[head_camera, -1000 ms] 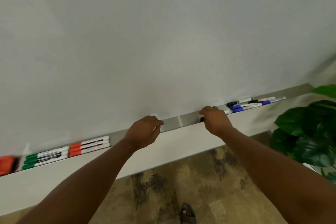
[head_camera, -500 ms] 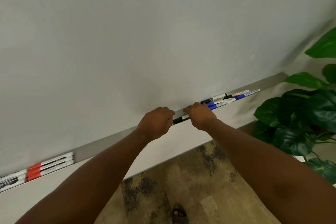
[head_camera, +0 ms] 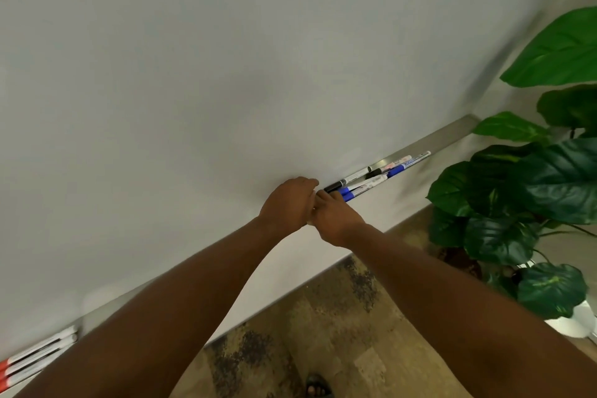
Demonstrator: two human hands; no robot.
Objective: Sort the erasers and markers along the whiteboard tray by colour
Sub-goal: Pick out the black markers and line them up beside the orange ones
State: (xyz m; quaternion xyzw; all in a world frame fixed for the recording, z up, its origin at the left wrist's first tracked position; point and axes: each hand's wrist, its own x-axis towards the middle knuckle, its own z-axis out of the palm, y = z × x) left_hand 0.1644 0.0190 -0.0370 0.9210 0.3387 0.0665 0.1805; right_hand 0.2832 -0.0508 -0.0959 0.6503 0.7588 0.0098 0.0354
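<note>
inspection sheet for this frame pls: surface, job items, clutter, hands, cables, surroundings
Surface: metal whiteboard tray under a blank whiteboard; bare at its right end.
Job's things: black and blue markers bunched and overlapping on the tray right of the hands; red-capped markers at far left, blurred. No eraser in view.
Clutter: nothing seen.
Grippers: left hand and right hand meet knuckles-up at the tray; what they grip is hidden.
Cables: nothing seen.
Surroundings: potted plant at right, patterned floor, sandalled foot at bottom edge.
</note>
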